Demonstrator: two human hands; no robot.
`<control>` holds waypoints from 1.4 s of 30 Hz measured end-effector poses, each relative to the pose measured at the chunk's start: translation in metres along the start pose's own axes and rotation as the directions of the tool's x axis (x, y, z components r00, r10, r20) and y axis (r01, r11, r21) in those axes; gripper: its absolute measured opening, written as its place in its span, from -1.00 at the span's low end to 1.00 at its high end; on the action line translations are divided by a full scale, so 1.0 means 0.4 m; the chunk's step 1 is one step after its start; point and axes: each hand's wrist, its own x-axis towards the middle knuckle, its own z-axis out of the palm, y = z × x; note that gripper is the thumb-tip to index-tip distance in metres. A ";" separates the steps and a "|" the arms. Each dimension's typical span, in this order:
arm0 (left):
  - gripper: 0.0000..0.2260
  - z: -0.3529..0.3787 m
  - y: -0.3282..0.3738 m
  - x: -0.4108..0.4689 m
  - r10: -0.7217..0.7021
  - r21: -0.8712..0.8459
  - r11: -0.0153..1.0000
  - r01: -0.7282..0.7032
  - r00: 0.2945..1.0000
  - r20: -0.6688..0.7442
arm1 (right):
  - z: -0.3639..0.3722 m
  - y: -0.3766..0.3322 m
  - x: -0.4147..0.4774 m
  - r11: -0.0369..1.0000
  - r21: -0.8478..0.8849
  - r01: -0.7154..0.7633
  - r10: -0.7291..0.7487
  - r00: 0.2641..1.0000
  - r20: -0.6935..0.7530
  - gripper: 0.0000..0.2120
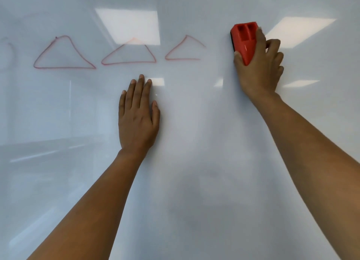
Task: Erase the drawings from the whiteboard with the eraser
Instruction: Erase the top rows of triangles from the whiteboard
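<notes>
Eraser part-hidden by right hand, leftmost drawing faint

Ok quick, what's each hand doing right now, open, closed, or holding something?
Left hand: open, fingers straight, resting flat on the whiteboard.
Right hand: closed around the red eraser, holding it against the board.

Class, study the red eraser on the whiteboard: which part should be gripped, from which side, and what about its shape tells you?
Grip the eraser across its long red sides, thumb on one, fingers on the other, coming from below at its narrow end, as the right hand does. Its dark pad faces the whiteboard, so only the red back is free.
</notes>
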 end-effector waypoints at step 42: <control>-0.55 0.000 0.001 0.000 -0.009 -0.007 1.000 0.009 1.000 0.019 | 0.062 -0.206 0.015 0.944 -0.033 0.327 -0.325 0.944 0.057 -0.33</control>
